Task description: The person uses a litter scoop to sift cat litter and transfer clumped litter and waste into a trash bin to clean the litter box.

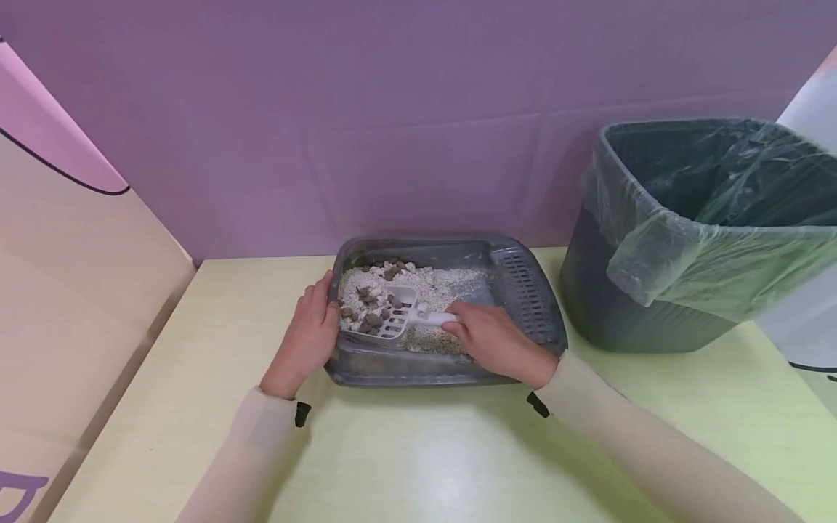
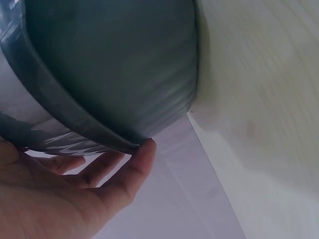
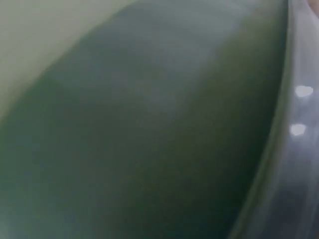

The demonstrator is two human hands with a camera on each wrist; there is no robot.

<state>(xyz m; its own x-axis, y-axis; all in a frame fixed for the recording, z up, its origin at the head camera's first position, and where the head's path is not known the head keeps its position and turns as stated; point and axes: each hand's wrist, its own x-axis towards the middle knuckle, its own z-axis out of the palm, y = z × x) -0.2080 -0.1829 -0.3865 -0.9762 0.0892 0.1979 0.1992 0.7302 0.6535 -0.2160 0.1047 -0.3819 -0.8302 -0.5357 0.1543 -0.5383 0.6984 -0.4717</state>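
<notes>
A grey litter box [image 1: 445,369] sits on the table, with pale litter [image 1: 451,287] and dark brown clumps [image 1: 373,319] mostly on its left side. My right hand [image 1: 493,340] grips the handle of a white slotted litter scoop [image 1: 400,319], its head down in the litter among the clumps at the left. At the box's left wall, my left hand [image 1: 309,327] holds the rim [image 2: 65,109], a fingertip at its edge in the left wrist view. In the right wrist view the blurred box side [image 3: 149,124] fills most of the picture; the scoop is hidden there.
To the right of the box stands a tall grey bin [image 1: 621,305], lined with a thin translucent bag [image 1: 713,269] folded over its rim. A purple backdrop [image 1: 418,131] rises right behind the box. The light wooden table [image 1: 425,450] extends in front.
</notes>
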